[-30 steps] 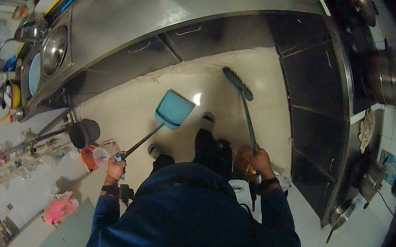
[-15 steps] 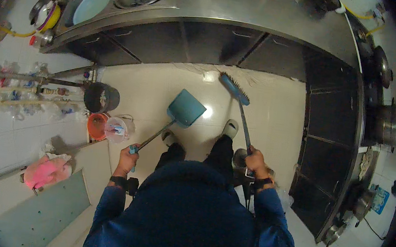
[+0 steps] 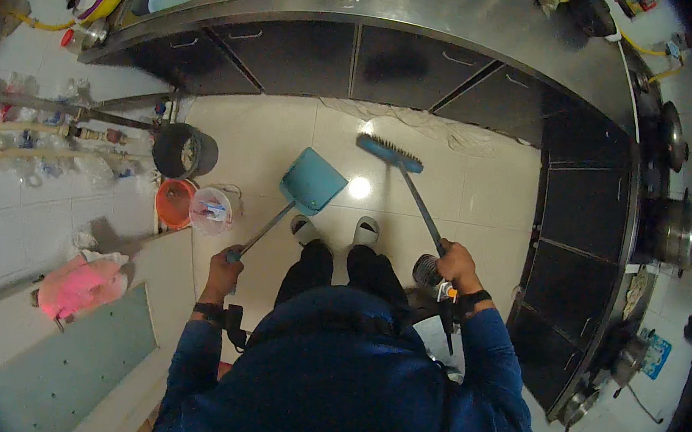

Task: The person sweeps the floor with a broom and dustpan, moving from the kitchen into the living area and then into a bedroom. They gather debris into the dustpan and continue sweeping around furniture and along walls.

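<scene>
My left hand (image 3: pixel 226 268) grips the handle of a blue dustpan (image 3: pixel 314 182), whose pan rests on the tiled floor left of centre, ahead of my feet. My right hand (image 3: pixel 460 267) is wrapped round the grey handle of a blue broom (image 3: pixel 390 152) with dark bristles. The broom head lies ahead and a little right of the pan, with a gap of bare tile between them. A pale cloth (image 3: pixel 425 125) stretches along the foot of the far cabinets.
Dark cabinets (image 3: pixel 296 57) under a steel counter (image 3: pixel 438 5) close off the far side; more run along the right. On the left stand a black bucket (image 3: pixel 185 152), an orange bucket (image 3: pixel 174 202) and a clear bucket (image 3: pixel 211 210). A dark mesh bin (image 3: pixel 427 270) is beside my right leg.
The broom head has swung left, closer to the dustpan. The dustpan has shifted slightly left. My right foot has come back beside the left, and the view has tilted a little.
</scene>
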